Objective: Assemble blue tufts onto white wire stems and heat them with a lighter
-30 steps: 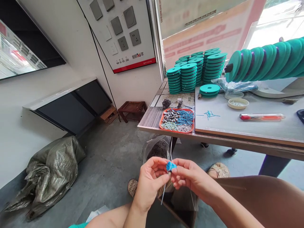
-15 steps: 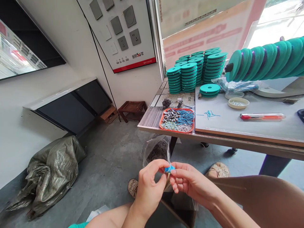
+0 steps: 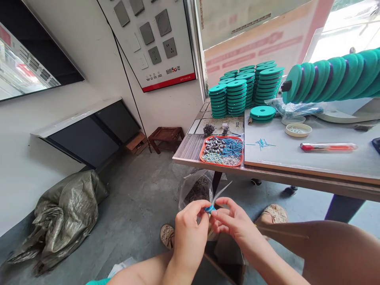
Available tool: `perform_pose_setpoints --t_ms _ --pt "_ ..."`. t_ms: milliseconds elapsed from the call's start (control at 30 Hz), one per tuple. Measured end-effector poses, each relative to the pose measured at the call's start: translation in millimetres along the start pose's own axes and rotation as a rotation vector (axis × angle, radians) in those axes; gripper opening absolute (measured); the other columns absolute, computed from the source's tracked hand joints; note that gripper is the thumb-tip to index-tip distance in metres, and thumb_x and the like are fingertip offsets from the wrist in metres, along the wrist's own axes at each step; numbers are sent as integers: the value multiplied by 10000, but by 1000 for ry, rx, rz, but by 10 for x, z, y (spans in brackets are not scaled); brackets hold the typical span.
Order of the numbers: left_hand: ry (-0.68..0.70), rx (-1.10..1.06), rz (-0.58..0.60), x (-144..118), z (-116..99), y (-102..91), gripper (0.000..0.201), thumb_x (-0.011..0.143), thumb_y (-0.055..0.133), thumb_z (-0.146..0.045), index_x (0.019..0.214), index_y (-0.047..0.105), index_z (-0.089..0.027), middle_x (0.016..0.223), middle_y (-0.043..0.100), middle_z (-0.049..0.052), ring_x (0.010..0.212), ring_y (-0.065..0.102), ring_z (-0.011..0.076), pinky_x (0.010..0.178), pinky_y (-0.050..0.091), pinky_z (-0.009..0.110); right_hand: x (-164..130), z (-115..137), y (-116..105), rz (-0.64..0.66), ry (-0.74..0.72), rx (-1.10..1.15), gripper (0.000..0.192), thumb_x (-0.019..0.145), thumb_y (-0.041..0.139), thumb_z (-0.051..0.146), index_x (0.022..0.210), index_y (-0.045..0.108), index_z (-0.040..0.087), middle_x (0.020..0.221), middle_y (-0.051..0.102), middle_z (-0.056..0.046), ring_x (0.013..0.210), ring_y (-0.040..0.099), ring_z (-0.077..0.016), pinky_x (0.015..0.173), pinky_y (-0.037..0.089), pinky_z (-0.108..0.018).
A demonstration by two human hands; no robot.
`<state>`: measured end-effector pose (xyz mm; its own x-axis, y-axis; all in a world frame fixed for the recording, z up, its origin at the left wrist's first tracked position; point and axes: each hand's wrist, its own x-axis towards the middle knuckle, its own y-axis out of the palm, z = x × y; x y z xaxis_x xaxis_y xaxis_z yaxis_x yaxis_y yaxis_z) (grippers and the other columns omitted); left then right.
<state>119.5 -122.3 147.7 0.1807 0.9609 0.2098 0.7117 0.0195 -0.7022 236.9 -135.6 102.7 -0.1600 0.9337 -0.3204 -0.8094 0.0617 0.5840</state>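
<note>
Both hands meet low in the middle of the head view, above my knees. My left hand and my right hand pinch a small blue part between their fingertips. A thin pale strand sticks up and to the right from that part. Most of the blue part is covered by my fingers.
A table edge runs ahead, carrying an orange tray of small parts, stacks of teal discs, a row of teal discs on a rod, a small dish and a red-capped tube. A clear bag hangs under it; a grey sack lies left.
The blue part has sunk deeper between my fingertips and shows less. The pale strand, hanging below my hands a second ago, now points up to the right. My hands shifted slightly down.
</note>
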Motion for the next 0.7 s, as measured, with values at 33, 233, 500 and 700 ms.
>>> perform_pose_setpoints --t_ms 33,233,500,700 --pt "-48 -20 -3 -1 -6 20 241 695 496 -34 785 661 -185 771 682 -6 676 621 112 650 494 214 4 -20 6 -36 -53 -29 553 624 708 448 931 331 183 575 552 42 516 499 -97 550 392 -229" --pt "-294 -279 85 52 -61 69 173 683 506 -101 772 646 -149 773 684 32 713 641 140 692 512 235 -57 -35 18 -116 -356 -734 200 781 516 279 952 445 203 734 600 -23 647 545 -157 612 395 -270" --pt "-405 -493 205 119 -35 11 181 634 596 -127 806 646 -105 779 687 70 716 636 148 707 509 239 -25 -57 -74 -199 -486 -1196 233 826 440 285 987 577 187 839 656 -80 740 612 -216 671 433 -311" --pt "-437 -556 247 103 -15 -41 209 620 648 -147 823 665 -97 806 690 82 740 632 149 740 502 250 -29 -47 -80 -182 -473 -1139 267 828 464 324 984 619 173 852 670 -88 741 616 -229 681 440 -327"
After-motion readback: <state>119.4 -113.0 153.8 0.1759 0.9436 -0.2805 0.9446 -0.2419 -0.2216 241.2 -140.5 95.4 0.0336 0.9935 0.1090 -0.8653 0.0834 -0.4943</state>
